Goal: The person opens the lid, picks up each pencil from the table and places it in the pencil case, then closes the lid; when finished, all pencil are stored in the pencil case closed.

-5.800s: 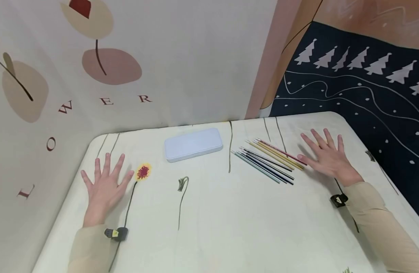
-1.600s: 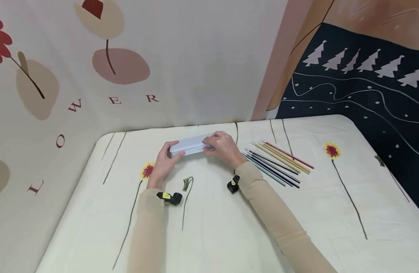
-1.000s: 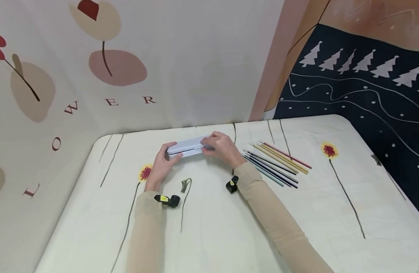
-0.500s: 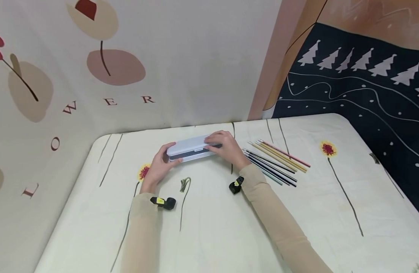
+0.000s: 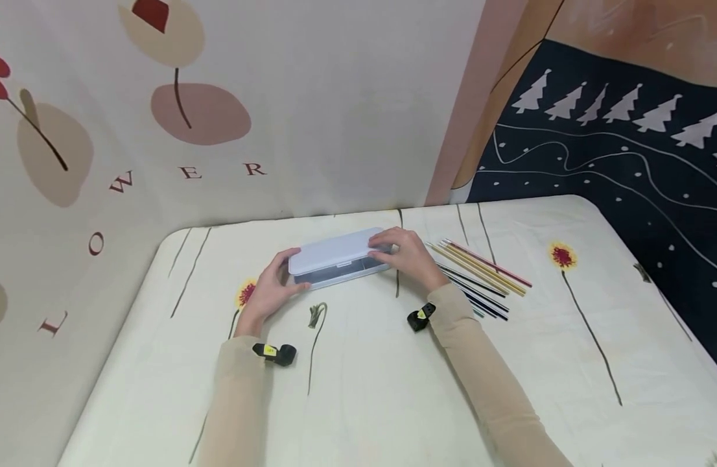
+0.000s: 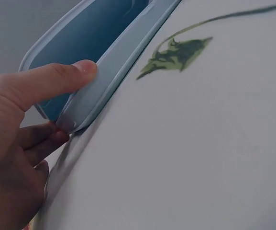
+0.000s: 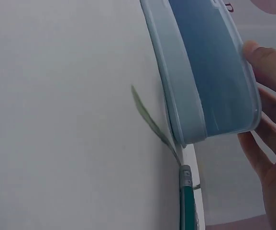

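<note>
A pale blue pencil case (image 5: 335,253) lies near the far edge of the table, its lid tilted up part way so the dark blue inside shows along the front. My left hand (image 5: 270,292) grips the left end; in the left wrist view the thumb presses the front wall of the base (image 6: 99,79) and other fingers are under the corner. My right hand (image 5: 411,256) holds the right end of the lid (image 7: 224,72), thumb at its front edge in the right wrist view. Several pencils (image 5: 481,272) lie beside the right hand, yellow, red, black and teal.
The table (image 5: 358,389) is covered by a white cloth printed with flowers and stems. A printed curtain (image 5: 335,130) rises behind the far edge, and a dark blue cloth with white trees (image 5: 615,155) hangs at the right.
Both hands came from resting flat on the table to the pencil case. Its lid has gone from closed to a crack, then wider, and the right hand has moved slightly right.
</note>
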### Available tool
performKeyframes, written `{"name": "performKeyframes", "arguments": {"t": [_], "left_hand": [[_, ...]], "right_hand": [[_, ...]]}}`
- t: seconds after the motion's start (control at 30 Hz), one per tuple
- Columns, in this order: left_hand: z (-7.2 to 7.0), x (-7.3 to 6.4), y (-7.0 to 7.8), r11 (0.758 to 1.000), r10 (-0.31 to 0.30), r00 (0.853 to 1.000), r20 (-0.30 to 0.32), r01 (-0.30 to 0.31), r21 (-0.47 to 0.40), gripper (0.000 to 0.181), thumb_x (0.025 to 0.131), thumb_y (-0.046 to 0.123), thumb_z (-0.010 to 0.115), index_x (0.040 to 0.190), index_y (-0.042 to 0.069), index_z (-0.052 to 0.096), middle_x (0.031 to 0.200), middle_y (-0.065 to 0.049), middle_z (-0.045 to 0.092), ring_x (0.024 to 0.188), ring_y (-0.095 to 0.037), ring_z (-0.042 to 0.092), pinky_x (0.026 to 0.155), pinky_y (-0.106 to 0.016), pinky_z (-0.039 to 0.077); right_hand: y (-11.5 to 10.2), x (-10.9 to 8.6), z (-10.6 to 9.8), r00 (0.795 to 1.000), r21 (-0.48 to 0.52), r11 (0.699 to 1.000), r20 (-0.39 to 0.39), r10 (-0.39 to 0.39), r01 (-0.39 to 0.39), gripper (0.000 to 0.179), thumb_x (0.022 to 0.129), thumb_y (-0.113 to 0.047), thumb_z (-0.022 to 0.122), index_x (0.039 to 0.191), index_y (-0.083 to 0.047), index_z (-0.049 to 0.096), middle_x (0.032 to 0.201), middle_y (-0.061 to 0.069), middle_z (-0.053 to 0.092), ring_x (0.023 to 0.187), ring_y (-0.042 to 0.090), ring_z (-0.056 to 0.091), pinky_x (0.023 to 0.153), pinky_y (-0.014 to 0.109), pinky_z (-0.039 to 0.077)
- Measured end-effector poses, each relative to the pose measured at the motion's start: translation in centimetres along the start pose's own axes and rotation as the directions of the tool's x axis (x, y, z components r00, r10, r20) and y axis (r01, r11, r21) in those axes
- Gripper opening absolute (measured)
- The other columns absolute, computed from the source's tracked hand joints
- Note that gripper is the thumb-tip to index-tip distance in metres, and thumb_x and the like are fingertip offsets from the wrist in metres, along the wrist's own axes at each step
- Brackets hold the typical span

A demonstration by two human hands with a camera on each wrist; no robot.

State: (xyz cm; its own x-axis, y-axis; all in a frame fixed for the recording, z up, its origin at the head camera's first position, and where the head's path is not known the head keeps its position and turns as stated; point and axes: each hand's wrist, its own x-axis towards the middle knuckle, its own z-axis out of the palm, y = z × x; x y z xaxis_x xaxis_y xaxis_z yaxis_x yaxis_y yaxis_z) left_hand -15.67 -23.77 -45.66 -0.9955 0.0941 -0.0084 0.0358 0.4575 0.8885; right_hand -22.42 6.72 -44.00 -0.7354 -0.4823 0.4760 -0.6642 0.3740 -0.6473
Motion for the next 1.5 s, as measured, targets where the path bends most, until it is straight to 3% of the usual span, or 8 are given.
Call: {"name": "performKeyframes", "arguments": {"t": [0.13, 0.4, 0.67, 0.87, 1.07, 1.2, 1.5], "left_hand": [[-0.1, 0.0, 0.1, 0.999, -0.025, 1.000, 0.005, 0.025, 0.034, 0.079, 0.078, 0.008, 0.080, 0.146, 0.015, 0.040, 0.148, -0.013, 0.040, 0.141, -0.028, 0.026, 0.116, -0.046, 0.013], [-0.5, 0.3, 0.3, 0.994, -0.079, 0.996, 0.039, 0.075, 0.085, 0.080, 0.081, 0.013, 0.078, 0.149, 0.021, 0.036, 0.153, -0.010, 0.032, 0.144, -0.028, 0.018, 0.116, -0.051, 0.009], [-1.1, 0.8, 0.1, 0.996, -0.070, 0.993, 0.093, 0.064, 0.061, 0.080, 0.082, 0.010, 0.077, 0.149, 0.019, 0.035, 0.156, -0.009, 0.026, 0.145, -0.027, 0.013, 0.117, -0.045, 0.011], [-1.1, 0.8, 0.0, 0.998, -0.055, 0.993, 0.104, 0.051, 0.042, 0.080, 0.083, 0.007, 0.075, 0.150, 0.019, 0.033, 0.157, -0.008, 0.026, 0.145, -0.027, 0.012, 0.117, -0.044, 0.011], [-0.9, 0.7, 0.0, 0.999, -0.030, 0.995, 0.100, 0.027, 0.033, 0.084, 0.085, 0.006, 0.074, 0.153, 0.019, 0.026, 0.156, -0.012, 0.027, 0.144, -0.033, 0.017, 0.116, -0.050, 0.008], [-0.9, 0.6, 0.0, 0.997, -0.056, 0.994, 0.091, 0.051, 0.062, 0.091, 0.086, 0.013, 0.074, 0.156, 0.023, 0.017, 0.156, -0.014, 0.026, 0.143, -0.033, 0.019, 0.115, -0.054, 0.005], [-0.9, 0.7, -0.1, 0.992, -0.099, 0.989, 0.108, 0.090, 0.087, 0.102, 0.087, 0.022, 0.074, 0.156, 0.017, -0.001, 0.159, -0.010, 0.019, 0.146, -0.026, 0.005, 0.115, -0.053, 0.000]], "right_hand": [[0.2, -0.2, -0.4, 1.000, 0.004, 1.000, 0.004, 0.004, -0.004, 0.017, 0.081, -0.011, 0.079, 0.096, -0.004, 0.076, 0.101, 0.007, 0.072, 0.101, 0.022, 0.064, 0.090, 0.034, 0.049], [0.5, -0.7, -1.1, 0.999, 0.060, 0.997, -0.007, 0.044, -0.044, 0.021, 0.080, -0.009, 0.079, 0.099, -0.001, 0.075, 0.108, 0.011, 0.070, 0.109, 0.025, 0.061, 0.097, 0.036, 0.046], [0.4, -1.2, -1.8, 0.992, 0.071, 0.991, 0.065, 0.112, -0.116, 0.030, 0.078, -0.014, 0.082, 0.104, -0.003, 0.074, 0.114, 0.011, 0.068, 0.113, 0.025, 0.059, 0.099, 0.036, 0.045], [0.5, -1.2, -2.0, 0.987, 0.069, 0.985, 0.052, 0.152, -0.155, 0.031, 0.080, -0.016, 0.080, 0.107, -0.003, 0.073, 0.108, 0.008, 0.070, 0.106, 0.024, 0.064, 0.093, 0.035, 0.049], [0.6, -0.5, -2.0, 0.996, 0.044, 0.995, 0.010, 0.092, -0.093, 0.027, 0.084, -0.011, 0.076, 0.108, 0.000, 0.072, 0.107, 0.011, 0.071, 0.101, 0.025, 0.065, 0.088, 0.036, 0.052], [0.4, 0.2, -2.1, 0.998, 0.027, 0.997, -0.003, 0.066, -0.066, 0.023, 0.088, -0.010, 0.071, 0.109, -0.001, 0.072, 0.107, 0.011, 0.070, 0.101, 0.023, 0.065, 0.087, 0.039, 0.052], [0.2, 2.8, -2.0, 0.983, 0.050, 0.984, -0.064, 0.172, -0.169, 0.024, 0.095, -0.014, 0.063, 0.111, 0.001, 0.070, 0.106, 0.012, 0.070, 0.098, 0.024, 0.066, 0.088, 0.035, 0.052]]}}
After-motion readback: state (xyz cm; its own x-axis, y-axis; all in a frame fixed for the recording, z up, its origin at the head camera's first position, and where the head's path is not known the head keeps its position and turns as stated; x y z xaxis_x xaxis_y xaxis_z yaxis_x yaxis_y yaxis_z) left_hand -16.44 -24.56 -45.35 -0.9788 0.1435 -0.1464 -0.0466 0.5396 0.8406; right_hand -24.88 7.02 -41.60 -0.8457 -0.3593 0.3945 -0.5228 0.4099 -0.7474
